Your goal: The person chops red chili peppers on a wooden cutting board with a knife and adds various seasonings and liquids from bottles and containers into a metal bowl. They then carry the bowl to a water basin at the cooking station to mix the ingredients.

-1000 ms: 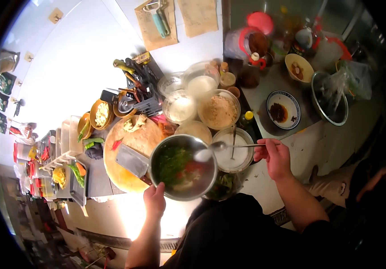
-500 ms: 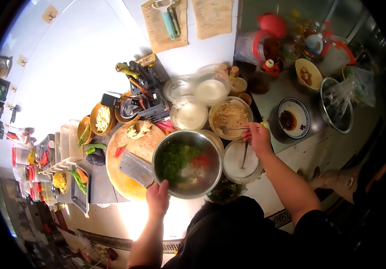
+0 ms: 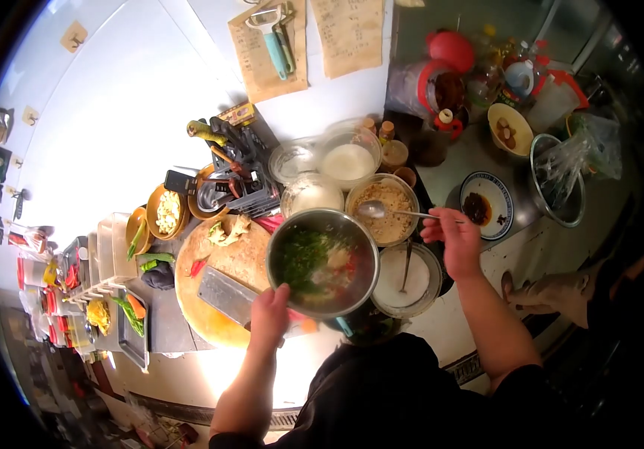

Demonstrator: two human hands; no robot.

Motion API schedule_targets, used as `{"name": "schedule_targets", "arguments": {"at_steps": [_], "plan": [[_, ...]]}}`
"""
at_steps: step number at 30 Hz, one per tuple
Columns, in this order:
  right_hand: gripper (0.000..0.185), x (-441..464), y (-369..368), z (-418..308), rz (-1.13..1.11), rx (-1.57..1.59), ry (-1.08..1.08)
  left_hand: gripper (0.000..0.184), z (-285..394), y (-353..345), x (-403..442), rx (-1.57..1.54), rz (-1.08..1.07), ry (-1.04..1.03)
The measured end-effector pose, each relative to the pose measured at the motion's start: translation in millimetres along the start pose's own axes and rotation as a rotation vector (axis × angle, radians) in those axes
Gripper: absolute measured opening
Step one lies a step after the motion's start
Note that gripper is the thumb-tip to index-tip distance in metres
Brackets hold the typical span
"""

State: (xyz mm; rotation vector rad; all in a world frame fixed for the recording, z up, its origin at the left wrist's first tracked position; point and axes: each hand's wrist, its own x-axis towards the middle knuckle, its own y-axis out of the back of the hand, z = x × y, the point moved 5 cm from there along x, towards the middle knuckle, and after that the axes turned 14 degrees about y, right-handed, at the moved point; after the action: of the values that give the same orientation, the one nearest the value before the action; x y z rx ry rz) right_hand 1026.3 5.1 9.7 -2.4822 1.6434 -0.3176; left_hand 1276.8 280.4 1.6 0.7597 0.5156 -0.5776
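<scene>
My left hand (image 3: pixel 270 314) grips the rim of a steel bowl (image 3: pixel 370 278) that holds chopped greens, red bits and a pale substance. Between the fingers of my right hand (image 3: pixel 453 236) is the handle of a metal spoon (image 3: pixel 372 209). The spoon's head is over a tub of light brown powder (image 3: pixel 383 196), just behind the steel bowl. Below my right hand stands a tub of white powder (image 3: pixel 404 299) with another spoon in it. A cleaver (image 3: pixel 225 294) lies on the round chopping board (image 3: pixel 193 322), left of the steel bowl.
More tubs of white contents (image 3: pixel 312 193) stand behind. A patterned bowl with dark sauce (image 3: pixel 486 204) is at the right, near a large metal bowl (image 3: pixel 578 206). At the left are a utensil rack (image 3: pixel 258 196) and a vegetable tray (image 3: pixel 135 344). Another person's leg (image 3: pixel 554 292) shows at right.
The spoon has gone from above the white powder to the light brown powder tub. The steel bowl has shifted slightly right, and its contents look mixed with an added pale lump.
</scene>
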Motion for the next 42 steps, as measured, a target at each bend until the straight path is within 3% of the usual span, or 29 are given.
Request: {"name": "schedule_targets", "arguments": {"at_steps": [1, 5, 10, 14, 18, 20, 21, 24, 28, 30, 37, 42], "plan": [[0.029, 2, 1, 12, -0.021, -0.135, 0.121, 0.04, 0, 1, 0, 0.002, -0.001, 0.001], [0.029, -7, -1, 83, -0.193, -0.301, 0.008, 0.039, 3, 10, -12, -0.105, -0.067, 0.127], [0.03, -11, 13, 75, 0.144, -0.048, -0.169, 0.039, -8, 15, -8, -0.191, -0.072, 0.133], [0.03, -6, 21, 38, 0.233, 0.008, -0.2, 0.039, -5, 15, -11, -0.149, -0.065, 0.136], [0.029, -16, 3, -24, 0.098, 0.162, -0.131, 0.039, -1, 7, -4, -0.08, -0.066, 0.129], [0.028, -32, 9, -47, 0.035, -0.191, 0.122, 0.038, 3, 4, -3, -0.062, -0.055, 0.139], [0.029, -44, 19, -41, 0.032, -0.239, 0.141, 0.038, 4, 4, -2, -0.049, -0.04, 0.147], [0.029, -93, 40, 25, -0.148, -0.327, -0.01, 0.038, 14, 7, -14, -0.065, -0.057, 0.177], [0.03, -124, 46, 68, -0.162, -0.345, -0.14, 0.038, 6, 13, -13, -0.163, -0.09, 0.138], [0.03, -127, 55, 67, 0.061, -0.218, -0.242, 0.038, 1, 18, -13, -0.222, -0.109, 0.109], [0.028, -113, 82, 41, 0.261, -0.079, -0.275, 0.039, -2, 25, -18, -0.268, -0.121, 0.051], [0.027, -83, 51, -30, 0.253, 0.058, -0.173, 0.039, 1, 22, -18, -0.166, -0.074, 0.052]]}}
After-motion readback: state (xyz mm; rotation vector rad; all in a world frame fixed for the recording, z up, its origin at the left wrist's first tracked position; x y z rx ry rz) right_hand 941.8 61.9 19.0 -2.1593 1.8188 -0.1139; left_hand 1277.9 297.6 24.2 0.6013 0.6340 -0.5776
